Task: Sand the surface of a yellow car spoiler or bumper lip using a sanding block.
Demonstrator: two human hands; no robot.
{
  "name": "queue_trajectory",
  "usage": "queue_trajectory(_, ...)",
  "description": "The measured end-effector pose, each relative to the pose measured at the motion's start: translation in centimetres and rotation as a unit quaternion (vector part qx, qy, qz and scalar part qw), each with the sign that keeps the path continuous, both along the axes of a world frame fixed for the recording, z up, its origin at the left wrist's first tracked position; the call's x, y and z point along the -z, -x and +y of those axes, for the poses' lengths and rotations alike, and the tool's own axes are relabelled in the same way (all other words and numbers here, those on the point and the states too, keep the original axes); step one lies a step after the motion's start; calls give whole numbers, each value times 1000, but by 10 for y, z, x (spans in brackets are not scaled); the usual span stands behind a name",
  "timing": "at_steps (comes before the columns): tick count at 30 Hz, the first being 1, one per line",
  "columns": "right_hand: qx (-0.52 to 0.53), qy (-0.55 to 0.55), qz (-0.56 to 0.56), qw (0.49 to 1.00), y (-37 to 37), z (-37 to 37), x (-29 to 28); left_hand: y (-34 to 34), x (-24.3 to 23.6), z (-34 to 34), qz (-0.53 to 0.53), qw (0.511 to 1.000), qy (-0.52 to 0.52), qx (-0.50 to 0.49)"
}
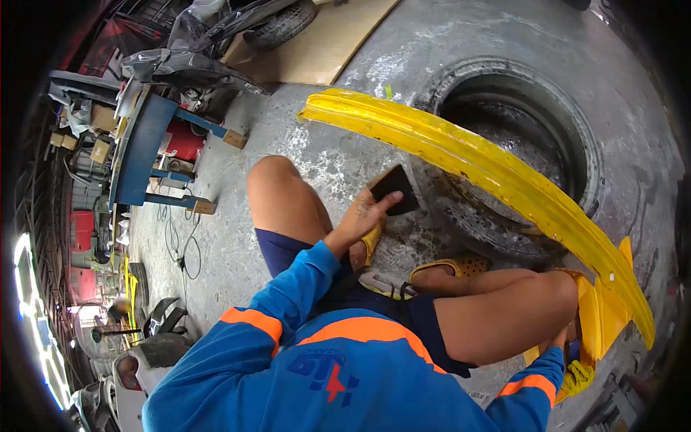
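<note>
My left hand (366,214) is closed on a sheet of sandpaper (407,196), dark on its face with a tan edge, thumb on top. It is held above the floor between my knees. A long, curved yellow car-body strip (461,147) lies across a tyre (594,165) ahead of me, apart from the sandpaper. At the lower right, my right hand (560,340) is down beside my right knee, close to another yellow panel (603,317) and a crumpled yellow cloth (578,376). The knee and sleeve hide its fingers.
Left stands a blue metal-and-wood stand (146,147), with a dark cable (188,252) on the concrete floor near it. A plywood sheet (317,54) with another tyre (282,25) lies at the far side. Yellow clogs (471,266) are on my feet.
</note>
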State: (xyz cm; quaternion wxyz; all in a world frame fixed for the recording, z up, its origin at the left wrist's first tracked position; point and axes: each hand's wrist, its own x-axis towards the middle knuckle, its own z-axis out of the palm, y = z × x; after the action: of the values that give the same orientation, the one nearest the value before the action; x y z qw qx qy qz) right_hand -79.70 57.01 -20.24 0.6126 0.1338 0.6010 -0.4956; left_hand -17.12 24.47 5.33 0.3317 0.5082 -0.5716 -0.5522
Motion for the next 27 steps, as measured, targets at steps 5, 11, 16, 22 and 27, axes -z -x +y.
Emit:
queue_trajectory(5,78,26,-78,994,-18,12,12,8,-26,2,31,998,-47,-11)
queue_trajectory(11,113,109,-107,982,-4,46,-4,60,-22,-5,32,996,-48,72)
queue_trajectory(16,328,264,31,906,15,60,-99,163,-8,-17,111,982,-32,152)
queue_trajectory(22,9,337,51,940,-42,-113,-283,355,19,-7,313,893,-269,178)
queue_trajectory(27,-231,195,156,940,-89,-225,-338,422,51,-24,469,646,-527,292)
